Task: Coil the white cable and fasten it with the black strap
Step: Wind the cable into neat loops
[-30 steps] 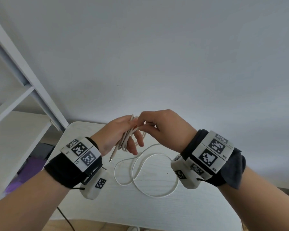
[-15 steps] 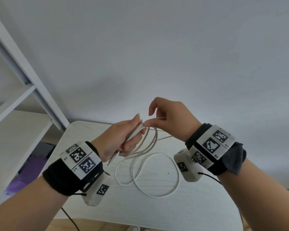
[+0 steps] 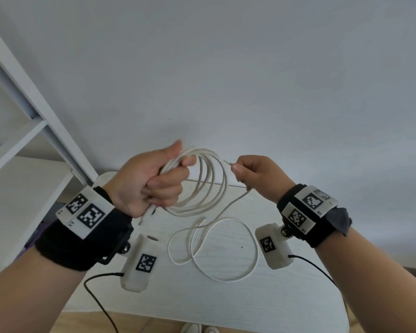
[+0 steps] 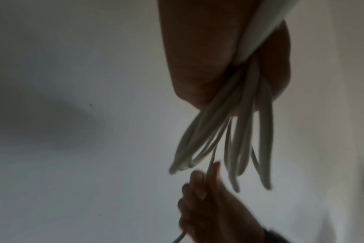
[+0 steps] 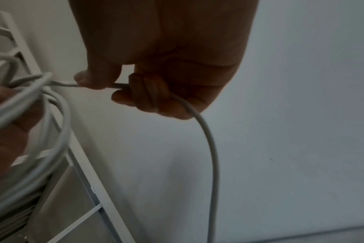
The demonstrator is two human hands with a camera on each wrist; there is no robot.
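Note:
My left hand (image 3: 163,181) is a fist round several loops of the white cable (image 3: 209,186), held up above the table; one plug end sticks out below the fist. The loops hang to the right of the fist (image 4: 245,136). My right hand (image 3: 252,174) pinches the running strand (image 5: 208,139) between thumb and curled fingers, a short way right of the coil. The remaining cable (image 3: 226,248) trails down in loose loops on the white table (image 3: 298,296). No black strap shows in any view.
A white shelf unit (image 3: 22,131) stands at the left against the pale wall (image 3: 226,68). Black sensor leads (image 3: 99,299) hang from both wrist cameras over the table's near edge.
Both hands rose and drew apart. The left hand closed into a fist on more loops; the right hand slid rightwards along the cable, lifting more of it off the table.

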